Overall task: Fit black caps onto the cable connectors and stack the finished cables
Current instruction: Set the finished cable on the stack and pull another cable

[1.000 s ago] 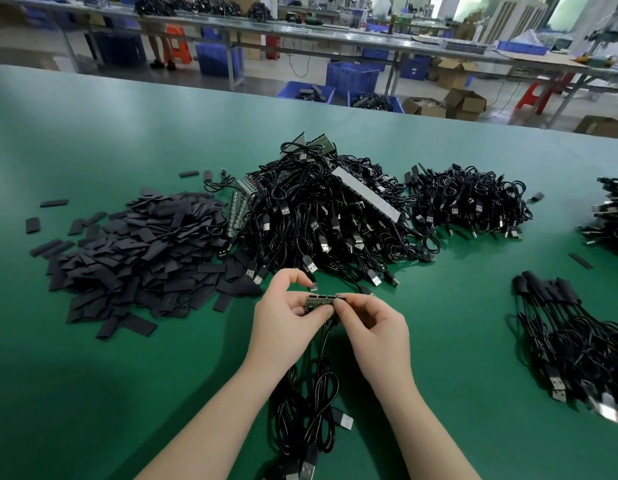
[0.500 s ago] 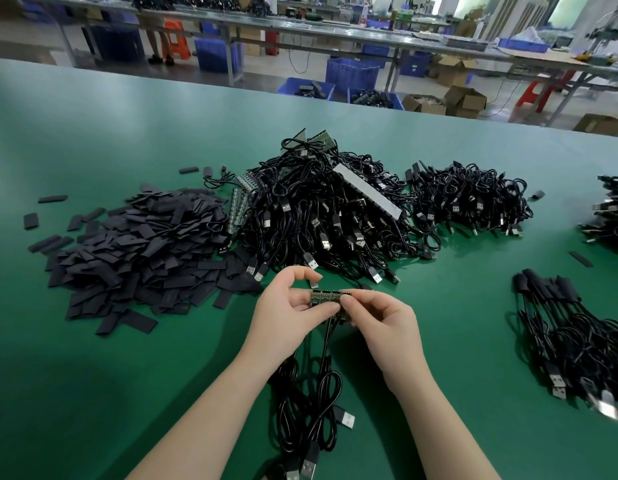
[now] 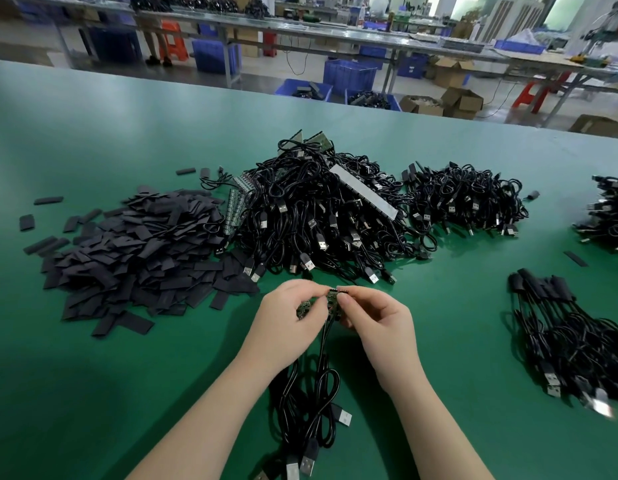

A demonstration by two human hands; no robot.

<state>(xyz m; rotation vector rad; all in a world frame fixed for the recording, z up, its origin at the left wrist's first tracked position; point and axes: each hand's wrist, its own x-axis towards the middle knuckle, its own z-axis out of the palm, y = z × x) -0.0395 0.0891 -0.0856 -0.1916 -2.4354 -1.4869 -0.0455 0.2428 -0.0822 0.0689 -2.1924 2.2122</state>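
At the bottom centre of the frame I see loose black USB cables [image 3: 311,410] trailing down from my hands. My left hand [image 3: 286,320] pinches a small green circuit-board connector [image 3: 304,308]; my right hand [image 3: 376,317] pinches another [image 3: 332,299] just beside it, its long axis running up the frame. The flat black caps [image 3: 134,258] lie heaped at middle left, nearer my left hand. Finished capped cables [image 3: 570,327] sit stacked at right on the green surface [image 3: 93,393].
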